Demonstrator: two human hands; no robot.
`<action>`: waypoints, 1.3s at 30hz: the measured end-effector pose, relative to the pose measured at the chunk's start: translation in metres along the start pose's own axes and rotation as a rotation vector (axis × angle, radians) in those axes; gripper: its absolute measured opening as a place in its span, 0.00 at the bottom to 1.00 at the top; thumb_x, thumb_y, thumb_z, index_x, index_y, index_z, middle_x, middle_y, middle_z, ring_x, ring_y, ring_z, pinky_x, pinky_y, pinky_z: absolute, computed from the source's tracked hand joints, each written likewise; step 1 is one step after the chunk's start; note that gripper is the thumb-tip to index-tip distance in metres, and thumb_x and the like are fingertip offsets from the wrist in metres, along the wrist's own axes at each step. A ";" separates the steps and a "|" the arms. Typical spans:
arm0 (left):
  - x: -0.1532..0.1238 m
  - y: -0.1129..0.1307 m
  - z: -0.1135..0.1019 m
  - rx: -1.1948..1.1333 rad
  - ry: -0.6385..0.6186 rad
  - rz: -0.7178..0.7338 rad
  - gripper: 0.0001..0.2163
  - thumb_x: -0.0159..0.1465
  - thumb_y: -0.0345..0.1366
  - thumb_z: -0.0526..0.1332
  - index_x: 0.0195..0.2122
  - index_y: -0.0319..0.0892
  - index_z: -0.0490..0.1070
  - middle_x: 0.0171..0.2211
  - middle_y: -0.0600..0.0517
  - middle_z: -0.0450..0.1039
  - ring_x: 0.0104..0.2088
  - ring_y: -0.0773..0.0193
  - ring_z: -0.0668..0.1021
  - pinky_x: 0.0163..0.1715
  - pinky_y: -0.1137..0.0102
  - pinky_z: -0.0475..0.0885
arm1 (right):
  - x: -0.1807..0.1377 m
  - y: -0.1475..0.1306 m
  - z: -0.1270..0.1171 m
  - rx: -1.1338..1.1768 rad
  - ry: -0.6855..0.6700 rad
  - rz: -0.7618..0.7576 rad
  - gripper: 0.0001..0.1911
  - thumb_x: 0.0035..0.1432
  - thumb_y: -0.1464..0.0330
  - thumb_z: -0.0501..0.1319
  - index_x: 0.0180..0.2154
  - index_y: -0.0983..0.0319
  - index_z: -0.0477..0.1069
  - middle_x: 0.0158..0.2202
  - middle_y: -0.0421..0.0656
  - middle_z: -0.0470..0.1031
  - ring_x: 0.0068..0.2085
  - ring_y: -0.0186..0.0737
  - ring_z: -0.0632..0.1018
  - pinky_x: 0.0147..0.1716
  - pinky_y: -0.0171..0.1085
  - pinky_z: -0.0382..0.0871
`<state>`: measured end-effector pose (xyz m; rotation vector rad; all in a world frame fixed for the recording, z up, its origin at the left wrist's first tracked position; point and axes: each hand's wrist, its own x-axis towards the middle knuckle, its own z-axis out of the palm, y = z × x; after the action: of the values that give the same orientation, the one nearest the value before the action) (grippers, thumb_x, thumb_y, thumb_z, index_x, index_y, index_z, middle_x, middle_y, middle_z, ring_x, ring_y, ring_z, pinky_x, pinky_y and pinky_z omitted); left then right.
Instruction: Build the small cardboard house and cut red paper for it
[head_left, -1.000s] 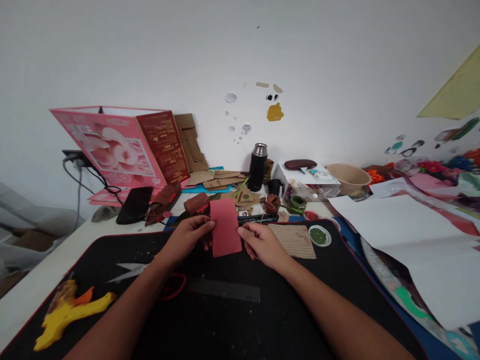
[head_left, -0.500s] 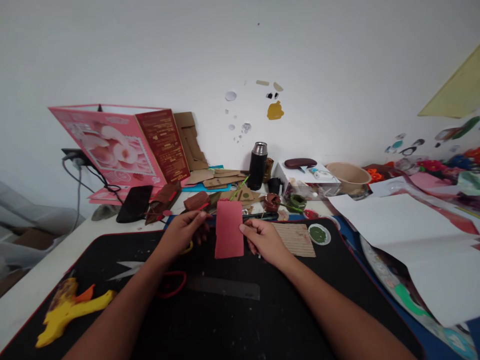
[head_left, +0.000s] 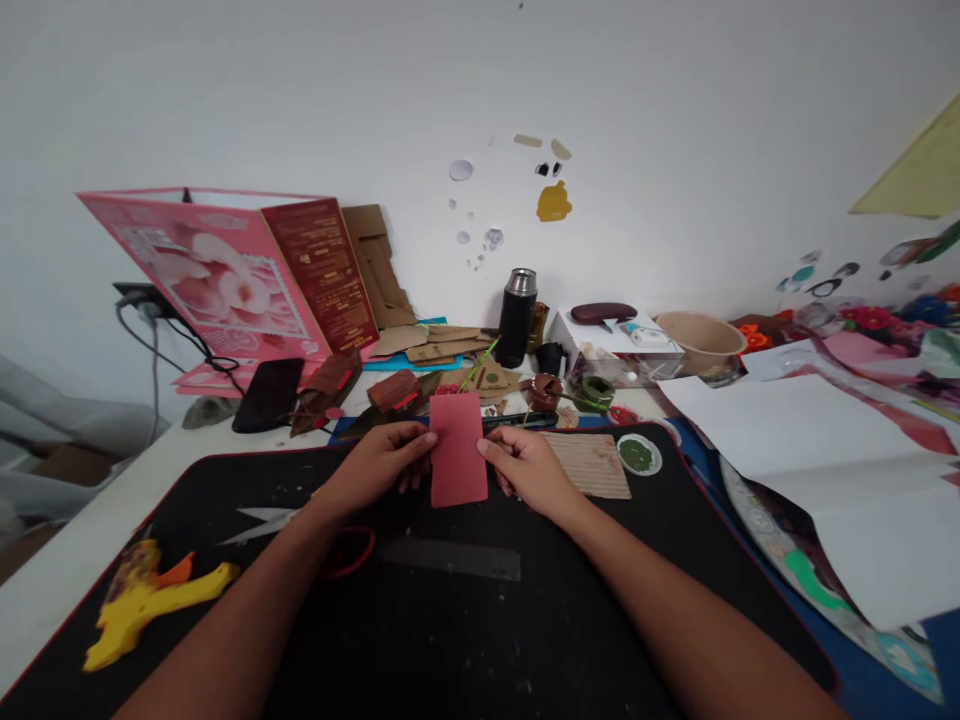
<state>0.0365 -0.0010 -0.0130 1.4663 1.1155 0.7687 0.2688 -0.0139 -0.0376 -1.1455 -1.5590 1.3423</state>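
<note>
A red rectangular card (head_left: 457,452) is held upright above the black mat by its two side edges. My left hand (head_left: 386,460) pinches its left edge between thumb and fingers. On the opposite edge, my right hand (head_left: 529,468) grips the card with the thumb in front. Under my left forearm lie scissors (head_left: 259,522) with red handles, partly hidden by the arm. A clear ruler (head_left: 454,558) rests flat on the mat below the card. Just right of my right hand is a piece of corrugated cardboard (head_left: 589,463).
A yellow glue gun (head_left: 150,605) lies at the left. Green paint fills a small white dish (head_left: 640,455) at the right. Behind stand a black thermos (head_left: 517,318), paint jars (head_left: 596,392) and a pink box (head_left: 217,285). White paper sheets (head_left: 840,480) cover the right side.
My left hand has moved right and closed on the card's left edge; before, it was apart from it. My right hand keeps its hold. The camera view has shifted slightly.
</note>
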 end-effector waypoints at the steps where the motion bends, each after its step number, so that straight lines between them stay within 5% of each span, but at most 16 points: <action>1: 0.000 0.000 -0.001 0.000 0.001 -0.004 0.23 0.59 0.59 0.67 0.27 0.42 0.72 0.21 0.54 0.73 0.17 0.68 0.71 0.15 0.75 0.63 | 0.000 0.000 0.000 0.003 -0.004 0.004 0.21 0.63 0.48 0.61 0.34 0.60 0.70 0.16 0.31 0.65 0.16 0.31 0.64 0.18 0.31 0.54; 4: 0.000 0.000 -0.007 -0.033 0.097 0.020 0.21 0.58 0.56 0.70 0.26 0.42 0.73 0.20 0.54 0.73 0.17 0.68 0.71 0.16 0.75 0.64 | 0.001 -0.001 -0.001 0.024 0.007 0.017 0.22 0.61 0.47 0.61 0.35 0.60 0.70 0.16 0.31 0.65 0.16 0.31 0.64 0.18 0.32 0.54; 10: 0.000 0.009 -0.037 -0.495 0.645 0.262 0.14 0.54 0.43 0.73 0.25 0.42 0.70 0.18 0.57 0.70 0.16 0.68 0.72 0.15 0.75 0.64 | 0.001 -0.009 -0.011 0.069 0.117 -0.036 0.23 0.62 0.46 0.61 0.34 0.60 0.72 0.16 0.32 0.64 0.16 0.32 0.64 0.18 0.32 0.56; 13: 0.000 0.014 -0.049 -0.574 0.754 0.339 0.12 0.55 0.41 0.70 0.24 0.42 0.69 0.17 0.58 0.68 0.16 0.70 0.71 0.15 0.76 0.63 | 0.000 -0.007 -0.006 0.041 0.111 -0.038 0.24 0.62 0.45 0.61 0.32 0.59 0.70 0.15 0.32 0.63 0.16 0.32 0.64 0.19 0.32 0.56; 20: 0.001 0.011 -0.059 -0.612 0.773 0.408 0.14 0.56 0.42 0.69 0.22 0.43 0.66 0.18 0.58 0.66 0.16 0.72 0.70 0.14 0.76 0.58 | -0.006 -0.015 0.018 -0.186 -0.020 -0.075 0.22 0.67 0.49 0.58 0.31 0.59 0.71 0.17 0.33 0.64 0.18 0.32 0.66 0.22 0.34 0.57; 25: 0.000 0.010 -0.061 -0.639 0.754 0.395 0.15 0.56 0.43 0.69 0.22 0.43 0.65 0.17 0.58 0.65 0.17 0.71 0.69 0.15 0.75 0.58 | -0.009 -0.043 0.042 -0.612 -0.256 -0.256 0.14 0.67 0.56 0.64 0.40 0.59 0.79 0.27 0.38 0.75 0.28 0.35 0.74 0.29 0.35 0.62; 30: -0.001 0.011 -0.058 -0.623 0.737 0.362 0.16 0.56 0.45 0.69 0.23 0.43 0.64 0.17 0.59 0.65 0.16 0.70 0.70 0.15 0.76 0.58 | 0.000 -0.063 0.079 -0.958 -0.413 -0.489 0.30 0.64 0.47 0.65 0.57 0.61 0.75 0.48 0.50 0.80 0.46 0.49 0.80 0.43 0.42 0.72; 39: -0.004 0.010 -0.053 -0.643 0.656 0.334 0.16 0.57 0.45 0.71 0.24 0.43 0.66 0.17 0.58 0.67 0.17 0.71 0.70 0.16 0.76 0.61 | 0.021 -0.060 0.127 -1.229 -0.529 -0.533 0.30 0.62 0.50 0.68 0.57 0.65 0.74 0.53 0.55 0.77 0.51 0.56 0.79 0.49 0.49 0.76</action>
<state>-0.0105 0.0149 0.0083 0.8611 0.9475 1.7455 0.1341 -0.0340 0.0023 -0.8610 -2.9817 0.2081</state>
